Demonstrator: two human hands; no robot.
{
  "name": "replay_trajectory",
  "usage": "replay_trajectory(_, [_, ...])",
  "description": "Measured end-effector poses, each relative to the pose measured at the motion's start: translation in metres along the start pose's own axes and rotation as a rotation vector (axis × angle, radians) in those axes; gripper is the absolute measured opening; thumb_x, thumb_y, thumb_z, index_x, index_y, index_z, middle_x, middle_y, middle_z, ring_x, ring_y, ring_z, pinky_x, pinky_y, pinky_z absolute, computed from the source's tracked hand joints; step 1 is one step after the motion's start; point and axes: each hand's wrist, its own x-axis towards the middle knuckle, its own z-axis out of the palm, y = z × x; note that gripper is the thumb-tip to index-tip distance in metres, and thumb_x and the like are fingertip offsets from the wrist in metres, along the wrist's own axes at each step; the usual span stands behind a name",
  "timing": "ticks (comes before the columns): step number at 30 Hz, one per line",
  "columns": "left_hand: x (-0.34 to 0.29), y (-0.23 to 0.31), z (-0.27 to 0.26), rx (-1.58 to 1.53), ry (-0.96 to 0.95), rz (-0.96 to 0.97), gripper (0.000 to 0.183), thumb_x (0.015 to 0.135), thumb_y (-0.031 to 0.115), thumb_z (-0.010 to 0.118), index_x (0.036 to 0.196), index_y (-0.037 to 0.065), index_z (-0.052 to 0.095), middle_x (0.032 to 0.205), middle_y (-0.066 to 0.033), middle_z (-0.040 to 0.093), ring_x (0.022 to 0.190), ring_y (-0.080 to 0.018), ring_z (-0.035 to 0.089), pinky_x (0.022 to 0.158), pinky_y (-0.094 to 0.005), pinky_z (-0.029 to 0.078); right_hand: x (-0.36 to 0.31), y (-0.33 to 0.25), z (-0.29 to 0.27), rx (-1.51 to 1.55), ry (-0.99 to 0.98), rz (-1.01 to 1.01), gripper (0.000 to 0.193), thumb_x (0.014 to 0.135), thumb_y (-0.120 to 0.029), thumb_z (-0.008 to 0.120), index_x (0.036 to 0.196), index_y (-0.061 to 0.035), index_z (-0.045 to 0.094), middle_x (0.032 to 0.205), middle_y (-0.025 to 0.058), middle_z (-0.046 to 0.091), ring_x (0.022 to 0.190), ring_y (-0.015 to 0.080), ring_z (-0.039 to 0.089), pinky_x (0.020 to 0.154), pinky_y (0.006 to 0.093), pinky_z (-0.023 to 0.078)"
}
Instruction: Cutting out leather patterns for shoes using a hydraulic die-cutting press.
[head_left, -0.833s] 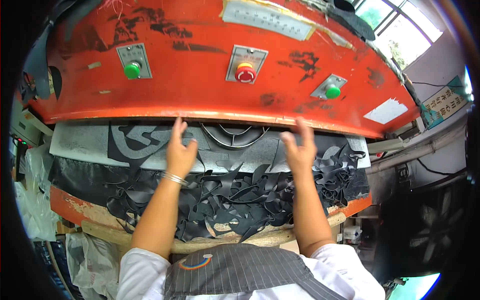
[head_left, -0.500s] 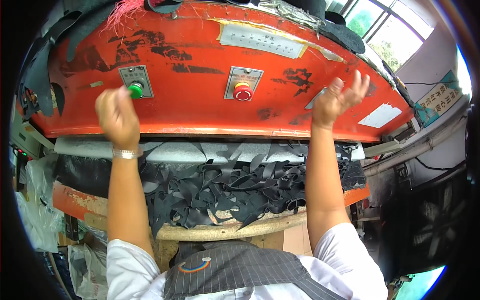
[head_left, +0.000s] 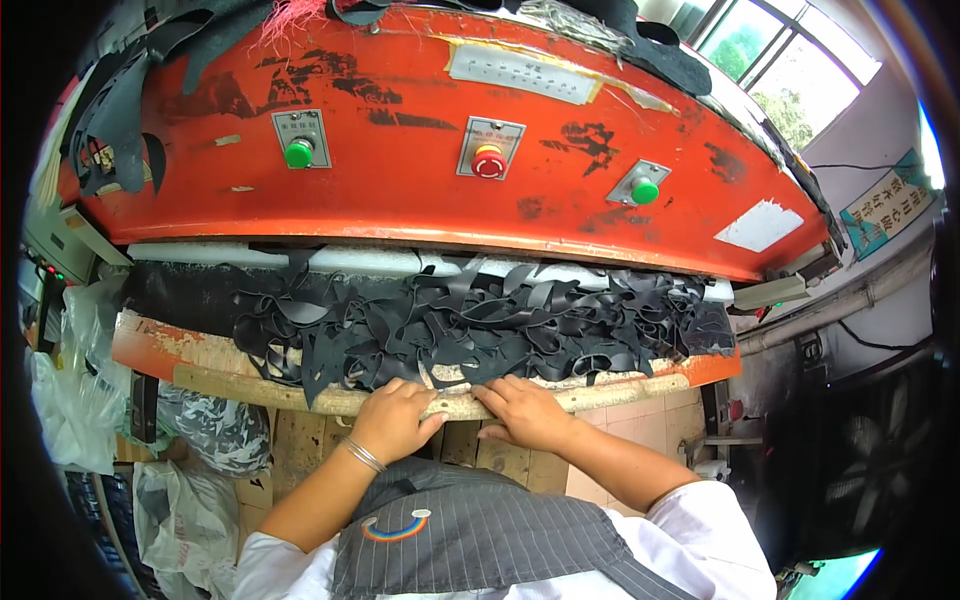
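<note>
At the front edge of the red machine's work table, my left hand [head_left: 393, 422] and my right hand [head_left: 526, 413] lie close together. Both grip the pale wooden rail [head_left: 630, 392], fingers over the top and thumbs on the near side. A tangled heap of black leather-like offcuts [head_left: 480, 325] covers the table just beyond my fingertips; several strips hang over the rail's inner side. On the orange-red machine front [head_left: 420, 212] sit a left green push button [head_left: 299, 153], a red stop button [head_left: 488, 162] and a right green push button [head_left: 644, 191].
A white slab edge [head_left: 380, 262] runs under the machine front. Clear plastic bags [head_left: 90, 380] and a white sack [head_left: 185, 520] crowd the left. A dark fan [head_left: 860, 440] stands at the right. More black offcuts [head_left: 125, 120] drape over the machine's upper left.
Both hands have come down and back from beside the two green buttons to the wooden rail. The view has shifted slightly, and the right green button is now uncovered.
</note>
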Motion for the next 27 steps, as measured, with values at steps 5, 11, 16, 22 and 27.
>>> replay_trajectory(5, [-0.005,0.012,0.023,0.109,0.138,-0.038,0.026,0.074,0.03,0.071,0.082,0.004,0.069,0.079,-0.0088,0.062,0.079,-0.0284,0.057,0.073,-0.0381,0.048,-0.018,-0.004,0.028,-0.094,0.047,0.229,0.054,0.063,-0.021,0.078,0.112,-0.0039,0.061,0.096,0.0087,0.06,0.089,0.027,0.057,0.077,0.0355,0.05])
replay_trajectory(11, [0.018,0.008,0.023,0.124,0.157,-0.099,0.028,0.071,0.033,0.07,0.078,0.006,0.07,0.078,-0.008,0.063,0.08,-0.0281,0.058,0.072,-0.0398,0.047,-0.001,0.014,0.009,-0.092,-0.018,0.175,0.05,0.062,-0.02,0.078,0.106,-0.0029,0.06,0.091,0.0085,0.058,0.089,0.0272,0.058,0.075,0.0359,0.05])
replay_trajectory(16, [0.045,-0.012,0.009,0.062,0.023,-0.134,0.03,0.074,0.037,0.069,0.074,0.007,0.072,0.073,-0.0091,0.066,0.076,-0.0281,0.061,0.07,-0.0391,0.049,0.046,0.07,-0.04,0.143,-0.44,-0.115,0.037,0.075,-0.026,0.072,0.106,-0.0064,0.067,0.089,0.0114,0.066,0.085,0.0303,0.065,0.073,0.0381,0.052])
replay_trajectory(22, [0.152,-0.054,0.007,0.034,-0.054,-0.02,0.024,0.083,0.03,0.065,0.084,0.007,0.071,0.09,-0.0107,0.068,0.089,-0.0298,0.064,0.08,-0.0408,0.049,0.203,0.193,-0.048,-0.337,0.127,-0.444,0.024,0.077,-0.015,0.055,0.098,-0.0064,0.063,0.096,0.01,0.062,0.095,0.0276,0.06,0.084,0.038,0.047])
replay_trajectory(27, [0.219,-0.102,0.056,0.176,0.152,0.042,0.038,0.08,0.026,0.066,0.111,0.004,0.063,0.115,-0.0135,0.061,0.114,-0.0317,0.054,0.099,-0.0416,0.041,0.297,0.244,-0.019,-0.378,-0.069,-0.802,0.02,0.078,-0.016,0.056,0.087,-0.0046,0.069,0.105,0.0115,0.064,0.109,0.028,0.059,0.101,0.0385,0.042])
